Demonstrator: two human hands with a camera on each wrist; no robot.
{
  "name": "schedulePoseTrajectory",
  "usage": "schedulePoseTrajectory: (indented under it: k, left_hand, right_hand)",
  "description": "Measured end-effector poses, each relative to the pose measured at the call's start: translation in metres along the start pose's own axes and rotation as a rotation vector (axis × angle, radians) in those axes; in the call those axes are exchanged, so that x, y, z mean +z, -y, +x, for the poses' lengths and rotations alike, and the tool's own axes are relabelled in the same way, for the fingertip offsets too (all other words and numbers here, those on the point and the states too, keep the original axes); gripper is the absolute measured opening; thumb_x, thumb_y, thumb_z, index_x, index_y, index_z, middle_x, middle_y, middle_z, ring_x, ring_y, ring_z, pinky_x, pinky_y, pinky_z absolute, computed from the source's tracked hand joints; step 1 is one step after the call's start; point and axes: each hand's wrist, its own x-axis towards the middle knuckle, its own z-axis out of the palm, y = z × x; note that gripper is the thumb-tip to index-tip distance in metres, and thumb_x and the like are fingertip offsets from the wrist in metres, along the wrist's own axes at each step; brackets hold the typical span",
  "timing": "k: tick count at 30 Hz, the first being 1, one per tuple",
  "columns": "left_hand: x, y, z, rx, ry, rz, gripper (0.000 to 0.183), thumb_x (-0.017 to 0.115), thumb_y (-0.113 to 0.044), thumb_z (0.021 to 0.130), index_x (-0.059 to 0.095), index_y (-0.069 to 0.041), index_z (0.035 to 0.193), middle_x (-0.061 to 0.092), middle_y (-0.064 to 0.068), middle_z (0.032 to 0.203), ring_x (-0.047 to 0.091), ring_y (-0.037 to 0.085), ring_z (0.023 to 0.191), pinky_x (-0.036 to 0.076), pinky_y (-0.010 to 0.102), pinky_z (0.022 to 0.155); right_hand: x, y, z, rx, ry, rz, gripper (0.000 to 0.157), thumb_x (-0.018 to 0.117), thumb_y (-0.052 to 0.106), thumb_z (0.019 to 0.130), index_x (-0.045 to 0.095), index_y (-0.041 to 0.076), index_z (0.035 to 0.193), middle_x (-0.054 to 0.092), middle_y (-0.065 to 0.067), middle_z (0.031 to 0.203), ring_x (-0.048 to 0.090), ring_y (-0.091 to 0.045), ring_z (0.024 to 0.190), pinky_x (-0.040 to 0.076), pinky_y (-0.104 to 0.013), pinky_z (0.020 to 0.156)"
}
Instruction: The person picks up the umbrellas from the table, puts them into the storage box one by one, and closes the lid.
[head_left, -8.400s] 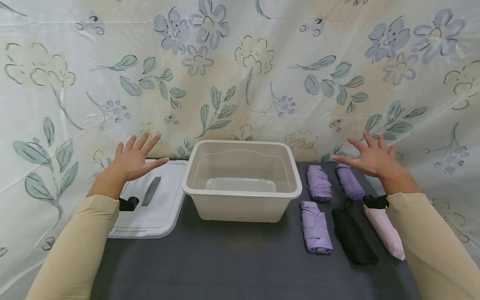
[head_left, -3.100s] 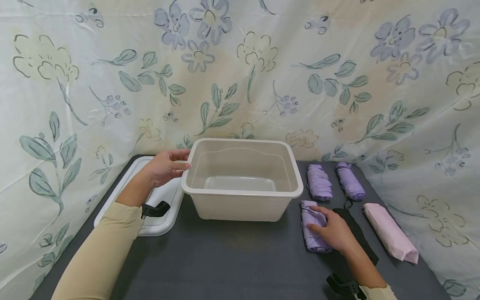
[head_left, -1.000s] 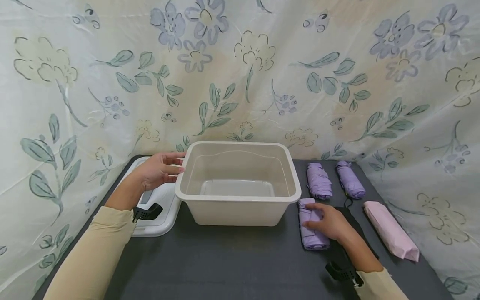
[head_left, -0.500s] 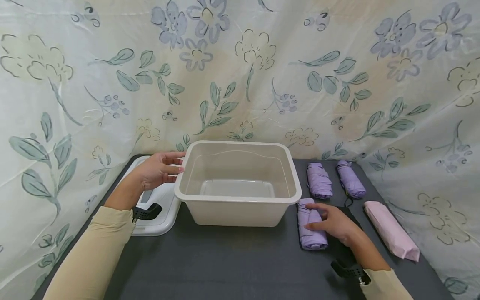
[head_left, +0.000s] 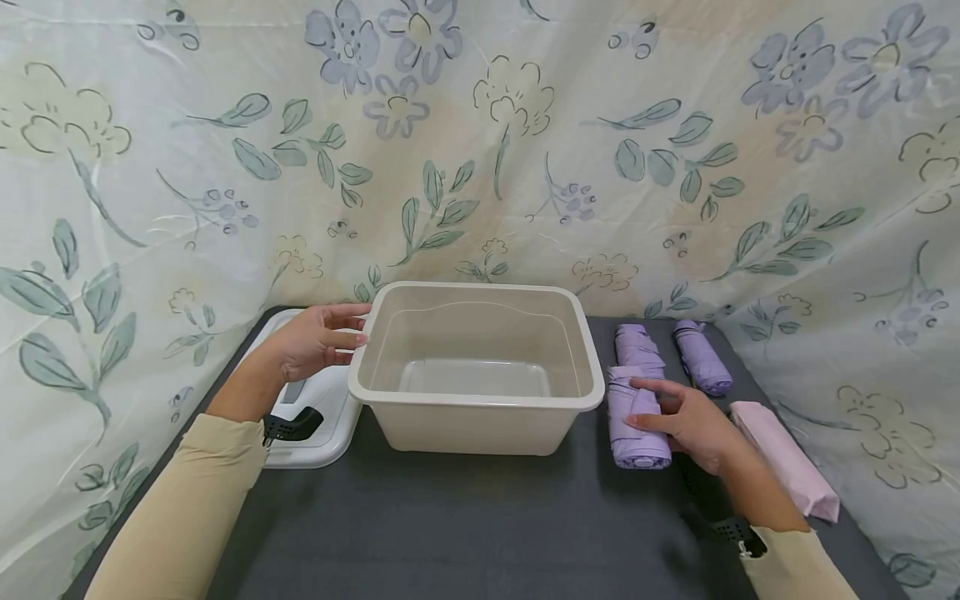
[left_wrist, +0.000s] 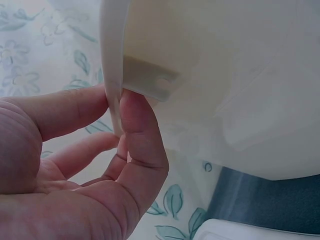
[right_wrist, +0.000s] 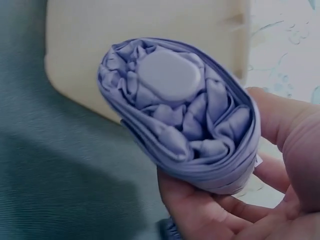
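Note:
In the head view my left hand (head_left: 311,343) pinches the left rim of a beige plastic storage bin (head_left: 472,429), which has nothing inside. The left wrist view shows the thumb and fingers on both sides of that rim (left_wrist: 113,60). My right hand (head_left: 693,423) grips a rolled lilac folding umbrella (head_left: 633,429) just right of the bin, raised above the table. In the right wrist view the pale handle end (right_wrist: 169,75) of this umbrella faces the camera, fabric folds around it. The held umbrella overlaps a second lilac umbrella (head_left: 637,343) behind.
Another purple umbrella (head_left: 701,358) lies at the back right, with a pink one (head_left: 783,462) nearer. A black umbrella is mostly hidden by the right forearm. A white lid (head_left: 330,425) lies left of the bin on the dark table (head_left: 465,525). A floral curtain (head_left: 480,150) hangs behind.
Both hands were spread open at first. The left then took the bin's rim; the right reached the near lilac umbrella, gripped it, and has now raised it up and rightward.

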Motion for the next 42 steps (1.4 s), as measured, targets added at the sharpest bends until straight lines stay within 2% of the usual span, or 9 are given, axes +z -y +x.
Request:
schedulePoseTrajectory:
  k: [6, 8, 10, 15, 18, 24, 30, 34, 42]
  left_hand:
    - [0.001, -0.002, 0.001, 0.001, -0.002, 0.000, 0.069, 0.069, -0.010, 0.098, 0.035, -0.006, 0.159, 0.047, 0.013, 0.140, 0.065, 0.013, 0.105, 0.058, 0.031, 0.091]
    - [0.001, -0.002, 0.001, -0.001, -0.005, 0.002, 0.070, 0.069, -0.011, 0.098, 0.036, -0.006, 0.159, 0.048, 0.012, 0.140, 0.065, 0.013, 0.105, 0.058, 0.031, 0.092]
    - [0.001, -0.002, 0.001, -0.003, -0.008, 0.003, 0.071, 0.070, -0.012, 0.097, 0.036, -0.007, 0.159, 0.047, 0.012, 0.141, 0.065, 0.014, 0.106, 0.058, 0.031, 0.092]
    - [0.002, -0.002, 0.001, -0.006, -0.011, 0.013, 0.071, 0.071, -0.015, 0.097, 0.037, -0.009, 0.159, 0.045, 0.013, 0.145, 0.062, 0.017, 0.112, 0.057, 0.031, 0.093]
    - [0.002, -0.002, 0.001, -0.006, -0.008, 0.012, 0.071, 0.071, -0.016, 0.097, 0.037, -0.010, 0.159, 0.046, 0.013, 0.144, 0.061, 0.017, 0.113, 0.057, 0.031, 0.093]
    - [0.003, -0.002, 0.001, -0.009, -0.002, 0.012, 0.070, 0.071, -0.015, 0.097, 0.037, -0.009, 0.159, 0.049, 0.011, 0.140, 0.062, 0.015, 0.110, 0.057, 0.031, 0.092]
    - [0.004, -0.001, 0.002, -0.013, 0.005, 0.000, 0.069, 0.069, -0.011, 0.098, 0.037, -0.006, 0.158, 0.049, 0.013, 0.139, 0.064, 0.014, 0.105, 0.058, 0.031, 0.089]
    - [0.005, -0.001, 0.002, -0.010, 0.004, 0.001, 0.068, 0.069, -0.010, 0.098, 0.037, -0.005, 0.158, 0.050, 0.011, 0.136, 0.064, 0.014, 0.103, 0.058, 0.030, 0.087]
    - [0.004, -0.002, 0.000, -0.015, -0.012, 0.018, 0.070, 0.070, -0.013, 0.098, 0.036, -0.006, 0.159, 0.047, 0.014, 0.140, 0.063, 0.014, 0.107, 0.058, 0.031, 0.089]
  right_hand:
    - [-0.019, 0.028, -0.002, -0.048, -0.039, -0.031, 0.085, 0.082, 0.029, 0.088, 0.037, 0.011, 0.158, 0.052, -0.032, 0.142, 0.069, -0.025, 0.095, 0.063, -0.039, 0.082]
    - [-0.024, 0.037, -0.002, -0.061, -0.051, -0.028, 0.086, 0.082, 0.029, 0.088, 0.036, 0.012, 0.159, 0.051, -0.031, 0.141, 0.069, -0.024, 0.094, 0.063, -0.038, 0.082]
    - [-0.030, 0.047, -0.001, -0.071, -0.059, -0.022, 0.086, 0.083, 0.029, 0.087, 0.037, 0.014, 0.159, 0.055, -0.026, 0.136, 0.070, -0.024, 0.092, 0.063, -0.037, 0.081]
    - [-0.038, 0.075, 0.001, -0.082, -0.039, 0.041, 0.079, 0.083, 0.024, 0.088, 0.043, 0.019, 0.155, 0.065, 0.001, 0.117, 0.071, -0.021, 0.093, 0.063, -0.040, 0.081]
    - [-0.039, 0.090, 0.003, -0.083, -0.027, 0.071, 0.076, 0.082, 0.023, 0.088, 0.045, 0.021, 0.154, 0.064, 0.005, 0.115, 0.071, -0.020, 0.095, 0.063, -0.040, 0.082]
    - [-0.033, 0.116, 0.012, -0.100, 0.026, 0.076, 0.079, 0.081, 0.021, 0.089, 0.040, 0.021, 0.157, 0.058, -0.004, 0.126, 0.070, -0.019, 0.098, 0.063, -0.036, 0.083]
    - [-0.022, 0.141, 0.025, -0.074, 0.072, 0.101, 0.082, 0.083, 0.020, 0.087, 0.041, 0.024, 0.157, 0.056, -0.010, 0.130, 0.071, -0.021, 0.098, 0.063, -0.036, 0.083]
    - [-0.014, 0.155, 0.033, -0.077, 0.113, 0.113, 0.081, 0.082, 0.016, 0.088, 0.041, 0.023, 0.157, 0.052, -0.014, 0.136, 0.068, -0.023, 0.104, 0.062, -0.038, 0.085]
    - [0.008, 0.177, 0.048, -0.060, 0.148, 0.096, 0.076, 0.084, 0.015, 0.086, 0.049, 0.023, 0.153, 0.051, -0.018, 0.139, 0.065, -0.029, 0.109, 0.062, -0.042, 0.088]
